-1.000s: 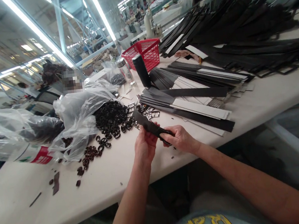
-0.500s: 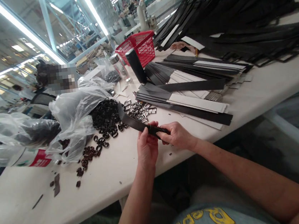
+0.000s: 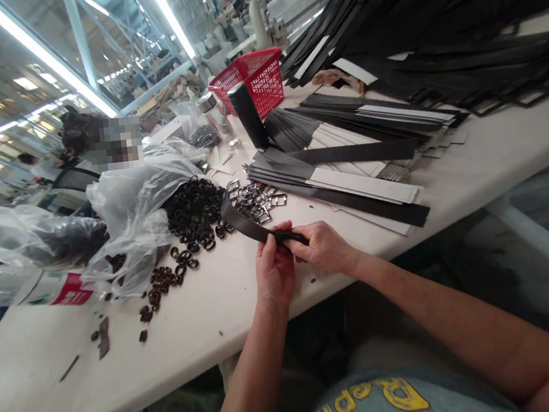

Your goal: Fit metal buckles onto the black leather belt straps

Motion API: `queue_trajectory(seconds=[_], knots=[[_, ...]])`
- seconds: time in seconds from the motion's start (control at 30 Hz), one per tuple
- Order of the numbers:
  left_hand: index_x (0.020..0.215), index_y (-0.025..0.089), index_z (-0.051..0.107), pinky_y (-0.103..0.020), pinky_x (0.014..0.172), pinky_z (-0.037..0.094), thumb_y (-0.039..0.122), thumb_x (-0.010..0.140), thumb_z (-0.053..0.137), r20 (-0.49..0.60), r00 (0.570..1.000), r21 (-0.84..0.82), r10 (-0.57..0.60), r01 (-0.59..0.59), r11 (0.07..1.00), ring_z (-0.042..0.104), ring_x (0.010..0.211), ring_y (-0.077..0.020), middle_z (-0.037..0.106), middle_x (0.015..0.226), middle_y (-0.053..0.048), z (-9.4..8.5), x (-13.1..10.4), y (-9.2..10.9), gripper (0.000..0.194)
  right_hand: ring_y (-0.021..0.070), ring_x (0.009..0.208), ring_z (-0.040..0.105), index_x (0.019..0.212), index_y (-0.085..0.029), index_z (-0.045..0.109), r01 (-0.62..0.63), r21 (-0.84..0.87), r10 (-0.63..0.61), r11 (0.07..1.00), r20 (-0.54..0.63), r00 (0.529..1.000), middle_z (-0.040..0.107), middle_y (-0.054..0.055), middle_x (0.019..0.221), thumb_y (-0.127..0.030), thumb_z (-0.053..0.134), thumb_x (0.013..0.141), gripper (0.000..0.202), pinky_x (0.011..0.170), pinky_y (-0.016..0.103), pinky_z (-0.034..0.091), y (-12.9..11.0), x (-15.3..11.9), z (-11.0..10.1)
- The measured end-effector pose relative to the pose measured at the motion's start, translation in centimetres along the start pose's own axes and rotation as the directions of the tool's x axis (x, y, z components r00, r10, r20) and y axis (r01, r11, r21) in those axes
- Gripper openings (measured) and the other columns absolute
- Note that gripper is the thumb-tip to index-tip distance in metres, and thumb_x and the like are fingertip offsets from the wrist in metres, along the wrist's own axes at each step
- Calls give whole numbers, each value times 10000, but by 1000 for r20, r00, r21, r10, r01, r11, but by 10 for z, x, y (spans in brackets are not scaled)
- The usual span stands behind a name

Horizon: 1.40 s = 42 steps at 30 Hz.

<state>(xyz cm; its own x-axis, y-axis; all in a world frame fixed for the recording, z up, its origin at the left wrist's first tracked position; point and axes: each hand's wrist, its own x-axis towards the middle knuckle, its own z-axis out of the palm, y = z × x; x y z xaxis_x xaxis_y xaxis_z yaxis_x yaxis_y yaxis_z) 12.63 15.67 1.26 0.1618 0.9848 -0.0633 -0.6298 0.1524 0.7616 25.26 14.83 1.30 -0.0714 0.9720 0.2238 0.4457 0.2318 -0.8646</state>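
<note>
A dark strap [image 3: 246, 226] runs between my two hands, its free end curving up and away to the left. My left hand [image 3: 276, 268] pinches it between thumb and fingers. Right beside it, my right hand [image 3: 326, 248] is closed on the strap's near end; small details there are hidden by the fingers. Beyond the strap lies a heap of metal buckles [image 3: 259, 202]. To its left is a pile of black loops [image 3: 196, 211], with smaller brown loops [image 3: 163, 281] trailing toward me.
Black straps with white strips [image 3: 361, 183] lie fanned to the right. A black cylinder [image 3: 247, 116], a glass bottle [image 3: 218, 121] and a red basket [image 3: 265, 81] stand behind. Plastic bags [image 3: 138, 188] cover the left; more black straps [image 3: 432, 22] are heaped far right. Another person sits beyond the bags.
Both hands have shifted slightly right, still gripping the strap. They are a little closer together, and the strap's free end is more curved.
</note>
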Motion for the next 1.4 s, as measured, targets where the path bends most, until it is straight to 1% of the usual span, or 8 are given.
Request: queue_trajectory(seconds=[0.13,0.5,0.73,0.83,0.93,1.17,1.3,1.4], knots=[[898,182,729,-275,866,524,383,734,820,-9,1000,25,20,-19,1000,695,903,-167,759,999,-51,0,-2,0,274,125,513,528,749,-148,705,7,-43,-6,999,30,1000,640,14,579,-273,558,878,232,526,237,328,-2,0,0],[901,208,660,-316,934,492,192,637,846,-120,990,133,68,-52,990,698,939,-167,754,892,-1,6,0,-4,324,190,678,636,865,-145,721,29,-313,-10,949,62,998,742,90,781,-272,573,895,197,599,271,339,-5,1,1],[909,193,730,-256,706,521,325,729,792,17,996,195,91,-93,976,681,850,-173,754,979,-54,6,-2,0,232,143,548,596,757,-158,677,-35,-58,37,998,48,998,682,18,606,-235,571,898,192,567,238,364,-5,1,-2],[906,176,754,-270,753,537,432,802,738,30,991,241,127,-131,962,679,853,-174,753,971,-72,5,0,-1,276,141,535,595,749,-158,669,-61,-29,62,998,36,997,668,12,581,-254,575,914,213,561,234,371,-6,1,-2],[907,187,762,-268,848,532,379,782,776,-22,987,303,160,-146,942,688,897,-168,762,957,-59,3,1,-4,230,142,546,605,751,-159,664,-54,-40,56,998,48,997,674,15,598,-268,579,925,222,565,234,376,-6,0,-2],[944,160,775,-270,857,558,430,708,820,-86,996,331,18,12,943,700,983,-226,766,1028,-101,-6,-2,-3,361,181,671,667,885,-144,700,2,-91,11,996,150,989,719,48,714,-352,582,950,248,600,244,410,-3,-7,-7],[1079,152,750,-308,774,597,493,735,779,-30,997,415,-76,82,906,686,1035,-301,731,1160,-134,-16,-4,-5,486,190,766,687,1052,-166,706,8,3,-8,1000,151,989,745,58,863,-427,583,946,308,655,240,464,1,-9,-8],[1147,151,730,-383,835,605,580,770,699,10,993,456,-114,97,885,663,1096,-350,722,1185,-143,-17,-5,-6,572,191,786,675,999,-173,714,9,84,-22,996,154,988,736,45,871,-489,587,927,349,663,239,482,6,-11,-4]])
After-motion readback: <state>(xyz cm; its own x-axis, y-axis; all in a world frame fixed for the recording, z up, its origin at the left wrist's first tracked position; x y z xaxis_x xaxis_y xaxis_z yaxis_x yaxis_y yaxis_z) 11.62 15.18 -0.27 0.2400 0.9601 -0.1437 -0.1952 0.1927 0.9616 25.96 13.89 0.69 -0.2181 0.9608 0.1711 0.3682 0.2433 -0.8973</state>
